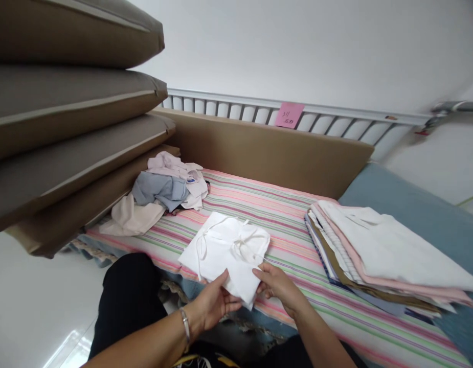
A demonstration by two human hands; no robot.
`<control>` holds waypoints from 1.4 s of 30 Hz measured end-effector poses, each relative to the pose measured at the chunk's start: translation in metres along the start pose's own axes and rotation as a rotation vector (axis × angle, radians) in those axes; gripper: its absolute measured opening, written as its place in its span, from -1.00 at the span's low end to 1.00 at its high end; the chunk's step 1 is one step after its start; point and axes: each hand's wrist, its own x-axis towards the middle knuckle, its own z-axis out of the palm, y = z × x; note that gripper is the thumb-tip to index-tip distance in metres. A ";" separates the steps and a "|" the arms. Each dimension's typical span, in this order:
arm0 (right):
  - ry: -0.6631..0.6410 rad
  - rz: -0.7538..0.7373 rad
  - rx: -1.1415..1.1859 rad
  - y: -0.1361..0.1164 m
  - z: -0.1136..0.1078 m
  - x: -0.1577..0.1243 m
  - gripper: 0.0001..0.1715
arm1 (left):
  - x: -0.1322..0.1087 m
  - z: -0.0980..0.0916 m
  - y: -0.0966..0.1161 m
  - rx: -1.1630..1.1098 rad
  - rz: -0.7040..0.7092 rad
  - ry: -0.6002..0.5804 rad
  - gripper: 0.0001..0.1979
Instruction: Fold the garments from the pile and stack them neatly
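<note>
A folded white garment (pixel 221 240) with thin tie strings and a bow lies on the striped cloth (pixel 255 204) in front of me. My left hand (pixel 217 301) grips its near edge, thumb on top and fingers underneath. At the near right corner, my right hand (pixel 276 286) pinches the fabric between thumb and fingers. The near edge looks slightly lifted; whether the rest touches the cloth underneath I cannot tell.
A stack of folded clothes (pixel 397 245) lies to the right, with a white one on top. Crumpled clothes (pixel 159 189) are heaped at the left beside stacked brown cushions (pixel 79 138). A brown board-like cushion (pixel 267 148) leans against the radiator (pixel 228 110), which bears a pink note (pixel 289 115).
</note>
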 end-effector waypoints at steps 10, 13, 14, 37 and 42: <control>0.195 -0.130 -0.249 0.044 -0.001 0.020 -0.77 | 0.037 -0.012 -0.021 -0.120 0.028 -0.234 -0.65; 0.247 -0.185 -0.301 0.061 0.002 0.024 -0.80 | 0.041 -0.019 -0.024 -0.077 -0.022 -0.217 -0.67; 0.245 -0.172 -0.308 0.065 0.003 0.026 -0.80 | 0.041 -0.020 -0.024 -0.067 -0.036 -0.209 -0.68; 0.545 -0.471 -0.760 0.039 0.030 0.022 -0.47 | 0.025 -0.074 0.078 1.900 1.222 0.431 -0.59; 0.521 -0.408 -0.641 0.055 0.024 0.042 -0.56 | 0.063 -0.107 0.061 2.274 1.322 0.525 -0.48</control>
